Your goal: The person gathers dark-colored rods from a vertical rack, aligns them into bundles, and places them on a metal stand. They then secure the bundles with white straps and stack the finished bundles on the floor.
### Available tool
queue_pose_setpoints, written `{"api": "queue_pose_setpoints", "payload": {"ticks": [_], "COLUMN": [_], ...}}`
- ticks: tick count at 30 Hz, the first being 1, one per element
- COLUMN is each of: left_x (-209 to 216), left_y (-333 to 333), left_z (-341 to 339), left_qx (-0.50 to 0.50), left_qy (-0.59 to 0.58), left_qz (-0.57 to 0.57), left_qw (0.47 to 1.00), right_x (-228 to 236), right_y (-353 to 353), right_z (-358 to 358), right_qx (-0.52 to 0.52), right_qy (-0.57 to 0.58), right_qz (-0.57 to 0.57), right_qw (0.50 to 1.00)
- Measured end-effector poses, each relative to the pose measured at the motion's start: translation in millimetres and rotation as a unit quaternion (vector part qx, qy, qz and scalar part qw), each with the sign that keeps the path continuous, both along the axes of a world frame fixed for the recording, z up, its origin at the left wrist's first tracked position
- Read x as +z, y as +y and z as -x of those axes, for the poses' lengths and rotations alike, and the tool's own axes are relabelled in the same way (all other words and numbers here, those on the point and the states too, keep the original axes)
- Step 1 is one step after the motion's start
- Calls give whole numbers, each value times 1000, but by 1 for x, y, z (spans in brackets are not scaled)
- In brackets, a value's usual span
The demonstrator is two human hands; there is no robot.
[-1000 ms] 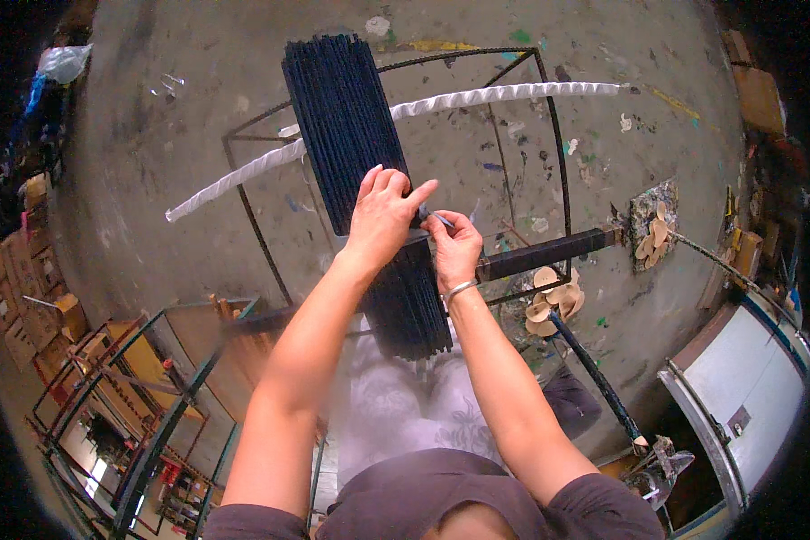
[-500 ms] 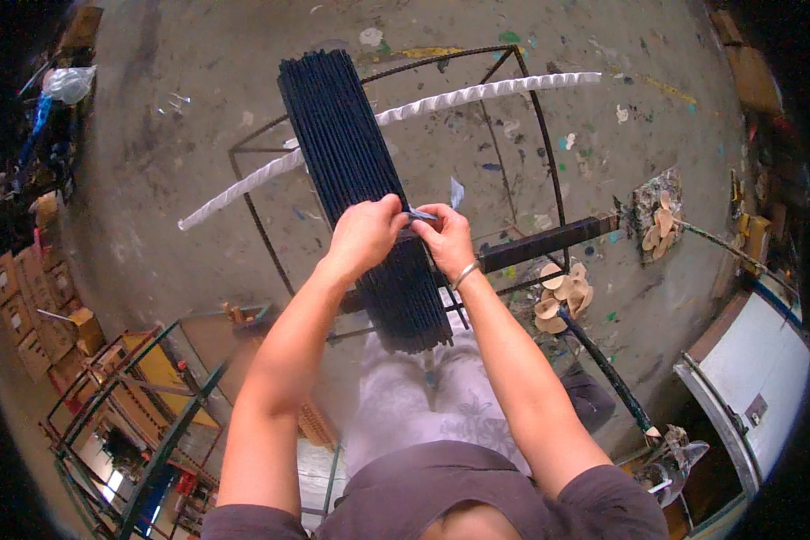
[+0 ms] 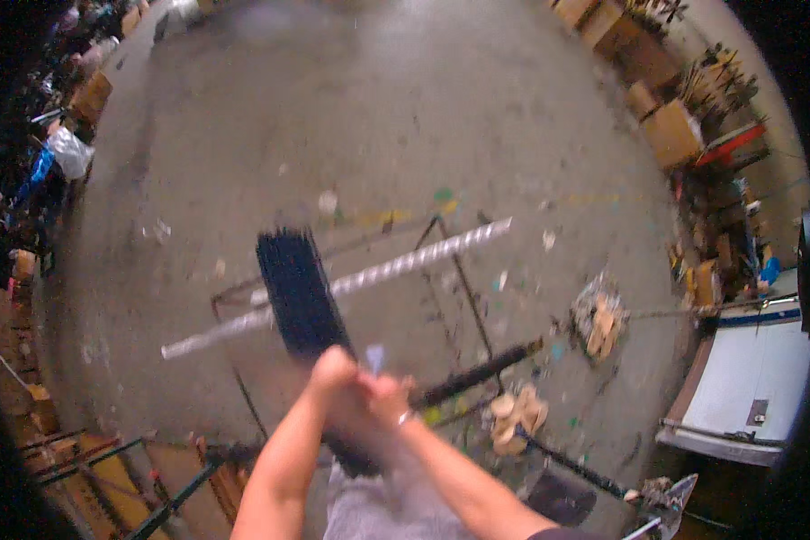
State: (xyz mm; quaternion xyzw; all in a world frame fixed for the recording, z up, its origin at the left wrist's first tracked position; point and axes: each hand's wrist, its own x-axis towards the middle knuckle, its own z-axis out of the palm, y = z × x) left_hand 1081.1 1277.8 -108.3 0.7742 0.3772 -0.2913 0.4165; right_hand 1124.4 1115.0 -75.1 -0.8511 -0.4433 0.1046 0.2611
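A bundle of thin dark rods (image 3: 299, 292) lies lengthwise in front of me, its far end splayed into many tips. My left hand (image 3: 335, 369) is closed at the bundle's middle, thumb side toward the other hand. Right beside it, my right hand (image 3: 387, 398), with a bracelet at the wrist, is closed too. Both seem to pinch a thin pale strip (image 3: 374, 357), whose loose end sticks up past the right fingers. Motion blur smears the fingertips, and the hands hide the rods under them.
Beneath the bundle stands a thin metal frame (image 3: 472, 306) with a dark padded bar (image 3: 477, 375). A white spiral-wrapped rod (image 3: 405, 265) lies across it. Tan round pieces (image 3: 517, 418) are clustered at the right. Cardboard boxes (image 3: 670, 130) line the far right; a green metal rack (image 3: 175, 504) stands near left.
My view has tipped up, showing more floor ahead, so hands and bundle sit lower in the picture. The hands stay together at the bundle's middle; the picture is now blurred.
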Motion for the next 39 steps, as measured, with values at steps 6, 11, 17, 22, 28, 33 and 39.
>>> {"api": "queue_pose_setpoints", "payload": {"ticks": [6,11,17,22,28,33,39], "left_x": [-8,-21,39,73,67,57,51], "left_y": [9,21,11,-7,-36,-39,-34], "left_z": [2,24,15,42,71,70,75], "left_qx": [61,-172,31,-9,40,63,64], "left_qy": [-39,-164,-163,-168,-133,-174,-203], "left_qz": [67,21,114,-122,-77,-123,-113], "left_qw": [995,971,979,978,987,975,971], "right_x": [30,-44,-177,-132,-51,-69,-40], "right_y": [1,-12,-65,-41,-10,-7,15], "right_z": [9,34,21,23,23,14,-4], "right_qx": [-135,-294,-103,-22,80,-155,-99], "right_qy": [281,420,233,289,79,424,394], "right_qz": [-77,-96,-37,-65,141,-71,-114], "right_qw": [947,853,966,955,984,889,907]}}
